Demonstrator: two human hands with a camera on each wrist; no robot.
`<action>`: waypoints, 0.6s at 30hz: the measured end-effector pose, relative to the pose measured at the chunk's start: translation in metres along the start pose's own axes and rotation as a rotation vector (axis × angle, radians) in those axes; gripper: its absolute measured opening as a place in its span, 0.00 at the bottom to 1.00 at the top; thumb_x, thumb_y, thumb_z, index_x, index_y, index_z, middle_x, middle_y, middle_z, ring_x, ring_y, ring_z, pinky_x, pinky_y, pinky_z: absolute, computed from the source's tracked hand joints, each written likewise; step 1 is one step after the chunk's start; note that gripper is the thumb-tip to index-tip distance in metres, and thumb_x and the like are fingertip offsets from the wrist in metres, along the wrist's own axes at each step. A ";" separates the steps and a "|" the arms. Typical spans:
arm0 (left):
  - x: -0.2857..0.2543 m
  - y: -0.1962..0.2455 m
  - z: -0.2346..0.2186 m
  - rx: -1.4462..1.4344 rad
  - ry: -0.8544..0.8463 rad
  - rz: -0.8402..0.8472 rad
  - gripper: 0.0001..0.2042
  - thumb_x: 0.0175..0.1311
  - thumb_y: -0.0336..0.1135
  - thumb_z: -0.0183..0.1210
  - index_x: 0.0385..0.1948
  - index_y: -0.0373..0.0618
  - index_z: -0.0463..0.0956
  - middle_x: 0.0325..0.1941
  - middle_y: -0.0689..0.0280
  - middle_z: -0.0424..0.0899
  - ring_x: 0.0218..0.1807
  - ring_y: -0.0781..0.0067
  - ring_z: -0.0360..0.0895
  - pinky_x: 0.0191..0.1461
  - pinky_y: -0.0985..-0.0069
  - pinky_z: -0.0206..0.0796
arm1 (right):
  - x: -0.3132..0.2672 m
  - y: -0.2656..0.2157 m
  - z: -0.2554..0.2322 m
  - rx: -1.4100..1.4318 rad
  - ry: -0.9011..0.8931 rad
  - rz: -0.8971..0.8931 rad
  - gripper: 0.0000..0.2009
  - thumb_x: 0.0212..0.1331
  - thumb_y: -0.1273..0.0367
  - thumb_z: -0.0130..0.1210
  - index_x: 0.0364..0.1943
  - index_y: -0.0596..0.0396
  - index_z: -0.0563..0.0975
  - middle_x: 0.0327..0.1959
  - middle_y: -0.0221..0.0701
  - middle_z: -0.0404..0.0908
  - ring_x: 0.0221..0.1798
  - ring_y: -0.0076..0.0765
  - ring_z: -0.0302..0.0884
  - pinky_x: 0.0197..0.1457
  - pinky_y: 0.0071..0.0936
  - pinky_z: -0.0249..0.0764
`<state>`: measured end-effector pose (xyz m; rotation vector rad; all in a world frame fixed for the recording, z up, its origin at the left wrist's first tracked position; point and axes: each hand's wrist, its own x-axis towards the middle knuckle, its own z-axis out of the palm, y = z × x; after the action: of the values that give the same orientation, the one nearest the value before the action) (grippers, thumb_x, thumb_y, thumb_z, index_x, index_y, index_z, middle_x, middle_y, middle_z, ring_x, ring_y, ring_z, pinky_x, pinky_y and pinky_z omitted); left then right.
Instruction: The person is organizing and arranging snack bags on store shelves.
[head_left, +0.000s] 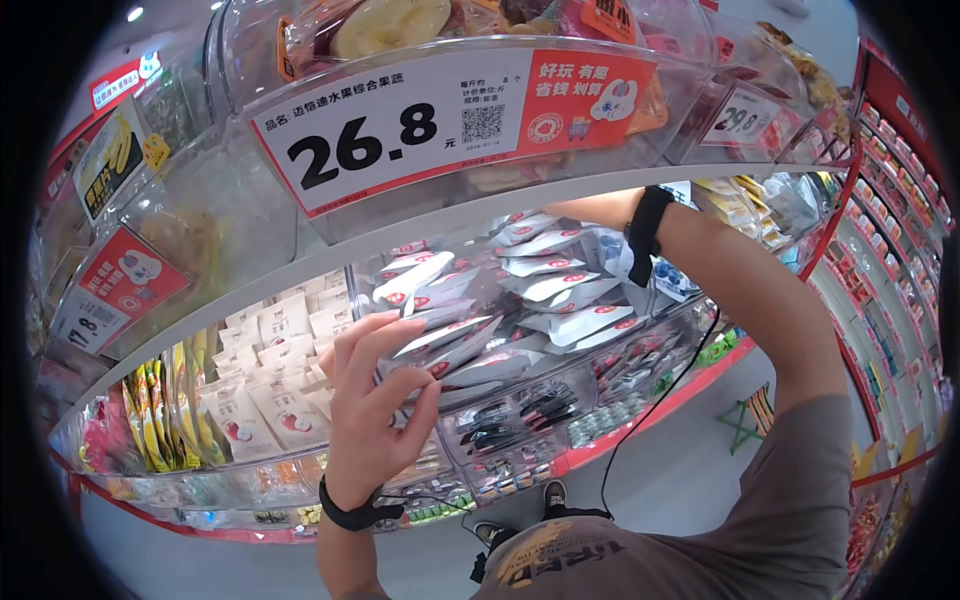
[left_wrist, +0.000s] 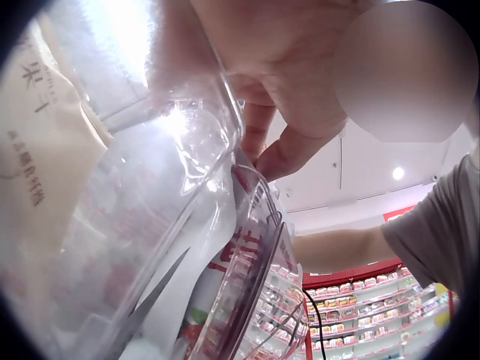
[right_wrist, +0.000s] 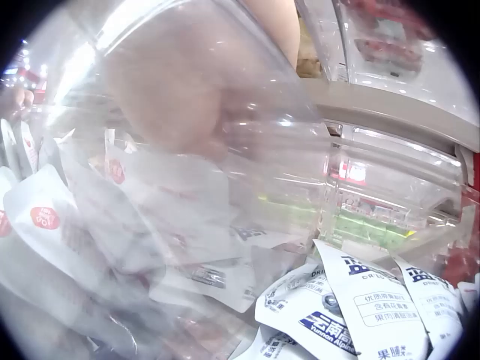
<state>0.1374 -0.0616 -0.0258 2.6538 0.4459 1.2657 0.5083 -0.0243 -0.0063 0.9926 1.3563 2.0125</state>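
Note:
My left hand [head_left: 378, 425] reaches over the front of a clear bin of white packets [head_left: 560, 265] with red round logos. Its thumb and index finger pinch the corner of a white packet [head_left: 495, 362] at the bin's front edge. In the left wrist view, those fingertips [left_wrist: 274, 159] meet right at the clear rim, beside the packet's top. My right hand [right_wrist: 169, 105] is inside the same bin, blurred behind its clear wall and low over the packets. In the head view the upper shelf hides most of it; I cannot tell how its fingers lie.
Apple-print packets [head_left: 285, 400] fill the bin at left, and blue-lettered packets [right_wrist: 367, 300] lie at right. Above runs a shelf with a large price sign [head_left: 400, 125]. Lower bins [head_left: 520, 415] hold dark packets. A black cable [head_left: 655, 405] hangs by the right arm.

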 end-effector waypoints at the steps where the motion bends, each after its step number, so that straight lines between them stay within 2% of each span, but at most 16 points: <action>1: 0.001 0.000 0.000 -0.002 0.002 0.003 0.03 0.44 0.26 0.61 0.20 0.44 0.75 0.52 0.61 0.77 0.60 0.54 0.67 0.64 0.61 0.52 | 0.001 0.003 0.002 0.069 -0.002 0.002 0.18 0.68 0.61 0.41 0.53 0.57 0.71 0.49 0.37 0.77 0.47 0.36 0.78 0.49 0.29 0.74; 5: -0.001 -0.001 0.001 0.036 0.015 0.015 0.04 0.45 0.26 0.62 0.21 0.44 0.76 0.52 0.62 0.78 0.60 0.54 0.68 0.63 0.61 0.53 | -0.002 0.012 -0.004 0.538 -0.002 -0.024 0.17 0.67 0.61 0.42 0.52 0.56 0.73 0.45 0.37 0.79 0.44 0.37 0.79 0.45 0.28 0.75; 8: -0.003 0.001 -0.001 0.054 0.024 0.024 0.04 0.46 0.26 0.62 0.22 0.44 0.76 0.51 0.62 0.78 0.60 0.55 0.68 0.62 0.61 0.53 | -0.020 0.038 -0.042 1.056 -0.101 0.009 0.16 0.67 0.61 0.43 0.51 0.56 0.74 0.43 0.37 0.80 0.41 0.37 0.81 0.42 0.28 0.76; 9: -0.002 0.000 -0.001 0.052 0.029 0.030 0.04 0.46 0.26 0.62 0.22 0.44 0.76 0.51 0.63 0.78 0.60 0.55 0.68 0.62 0.62 0.53 | -0.029 0.052 -0.067 1.110 -0.204 0.152 0.14 0.63 0.59 0.50 0.44 0.54 0.75 0.35 0.34 0.79 0.37 0.31 0.79 0.28 0.23 0.74; 10: -0.002 0.000 0.000 0.055 0.040 0.021 0.04 0.46 0.26 0.62 0.22 0.44 0.76 0.51 0.63 0.78 0.59 0.55 0.68 0.62 0.62 0.53 | -0.019 0.074 -0.093 1.293 -0.406 0.203 0.17 0.61 0.59 0.53 0.48 0.57 0.75 0.35 0.36 0.80 0.38 0.34 0.80 0.31 0.25 0.74; 11: -0.002 0.000 0.002 0.059 0.049 0.013 0.04 0.46 0.26 0.62 0.22 0.44 0.76 0.51 0.63 0.78 0.59 0.56 0.68 0.62 0.62 0.53 | -0.023 0.077 -0.103 1.357 -0.147 0.241 0.19 0.62 0.60 0.52 0.50 0.60 0.73 0.38 0.38 0.80 0.40 0.39 0.79 0.39 0.30 0.75; 12: -0.002 0.000 0.003 0.063 0.052 0.007 0.04 0.47 0.26 0.62 0.23 0.44 0.77 0.51 0.63 0.78 0.59 0.56 0.68 0.62 0.62 0.53 | -0.021 0.084 -0.115 1.411 -0.110 0.242 0.20 0.63 0.60 0.51 0.50 0.64 0.72 0.40 0.41 0.79 0.44 0.44 0.78 0.47 0.35 0.72; 13: -0.002 0.001 0.004 0.086 0.073 0.002 0.03 0.47 0.26 0.62 0.23 0.44 0.77 0.51 0.63 0.78 0.59 0.56 0.68 0.62 0.62 0.53 | -0.022 0.098 -0.133 1.572 -0.195 0.224 0.19 0.63 0.63 0.50 0.52 0.64 0.71 0.42 0.42 0.79 0.47 0.47 0.77 0.51 0.37 0.71; 15: -0.001 0.003 0.006 0.129 0.100 0.004 0.03 0.48 0.26 0.62 0.24 0.44 0.77 0.51 0.63 0.78 0.59 0.57 0.68 0.62 0.63 0.53 | -0.019 0.087 -0.145 1.728 0.092 0.278 0.20 0.62 0.63 0.52 0.51 0.65 0.71 0.43 0.43 0.79 0.45 0.49 0.78 0.49 0.39 0.72; 18: -0.003 0.002 0.008 0.180 0.114 0.030 0.03 0.49 0.27 0.63 0.24 0.44 0.78 0.51 0.64 0.77 0.59 0.58 0.68 0.61 0.63 0.53 | -0.008 0.105 -0.178 1.887 -0.216 0.132 0.19 0.59 0.62 0.55 0.46 0.65 0.72 0.40 0.46 0.78 0.43 0.52 0.78 0.46 0.43 0.73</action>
<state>0.1421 -0.0646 -0.0320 2.7528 0.5630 1.4554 0.3691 -0.1674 0.0473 1.7878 2.9235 0.0258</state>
